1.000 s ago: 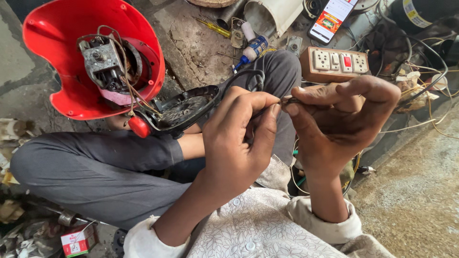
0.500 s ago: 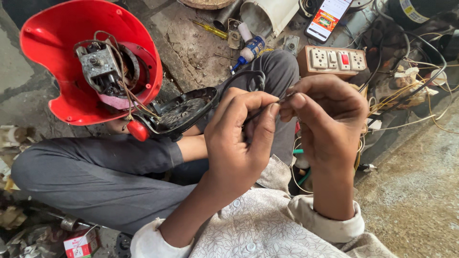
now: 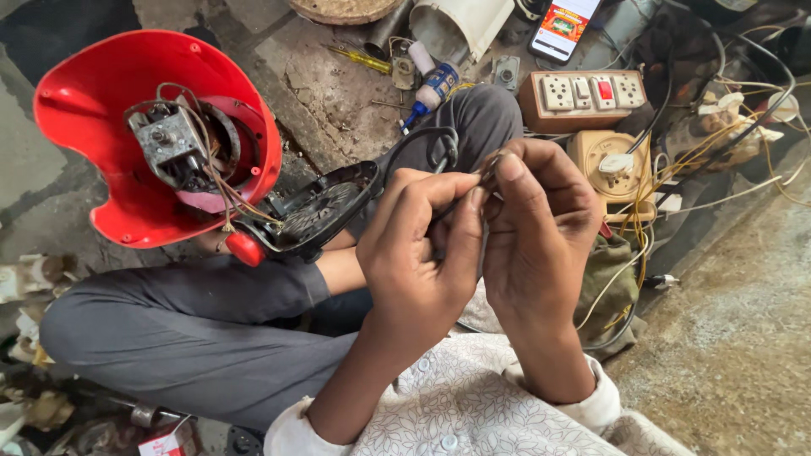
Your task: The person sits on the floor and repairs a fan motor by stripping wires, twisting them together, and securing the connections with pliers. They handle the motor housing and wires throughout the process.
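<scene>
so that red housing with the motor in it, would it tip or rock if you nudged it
Probably rocks: the red housing is a curved shell leaning on its side. The metal motor sits off-centre, so it is likely top-heavy. Thin wires run to the black base and might tug.

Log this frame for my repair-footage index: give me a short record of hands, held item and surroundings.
left hand: pinches a thin dark wire at the fingertips
right hand: pinches the same wire end, touching the left hand
red housing: open, motor and wires exposed, beside the knee
black base: on the lap
switchboard: on the floor ahead
phone: screen lit, top edge
</scene>
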Available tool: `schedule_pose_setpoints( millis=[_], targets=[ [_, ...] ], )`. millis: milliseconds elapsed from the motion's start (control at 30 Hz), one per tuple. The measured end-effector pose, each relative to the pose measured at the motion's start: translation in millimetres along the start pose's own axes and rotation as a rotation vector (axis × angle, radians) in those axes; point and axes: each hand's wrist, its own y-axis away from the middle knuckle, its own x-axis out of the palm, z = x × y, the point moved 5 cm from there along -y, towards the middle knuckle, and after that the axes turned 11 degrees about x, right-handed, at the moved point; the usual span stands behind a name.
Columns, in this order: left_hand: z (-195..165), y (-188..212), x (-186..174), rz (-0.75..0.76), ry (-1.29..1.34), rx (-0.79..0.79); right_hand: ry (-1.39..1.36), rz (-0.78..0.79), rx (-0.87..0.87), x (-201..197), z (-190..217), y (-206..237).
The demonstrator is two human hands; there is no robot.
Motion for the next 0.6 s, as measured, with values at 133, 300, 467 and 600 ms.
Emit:
schedule_pose_setpoints(
  millis=[133, 300, 467, 600],
  targets=[
    [5.7, 2.3, 0.2, 0.009, -0.022, 0.036, -0.022, -0.034, 0.009, 0.9, -6.6, -0.8],
    [9.7, 5.5, 1.7, 0.01, -0.07, 0.087, -0.003, -0.165, 0.052, 2.0, -18.6, -0.7],
    [15.8, 12.4, 0.8, -0.096, -0.011, -0.088, 0.037, -0.063, 0.054, 6.1, -13.5, -2.4],
    [15.7, 13.4, 1.8, -0.103, 0.038, -0.11, 0.064, -0.011, 0.029, 7.7, -8.6, -3.1]
  ],
)
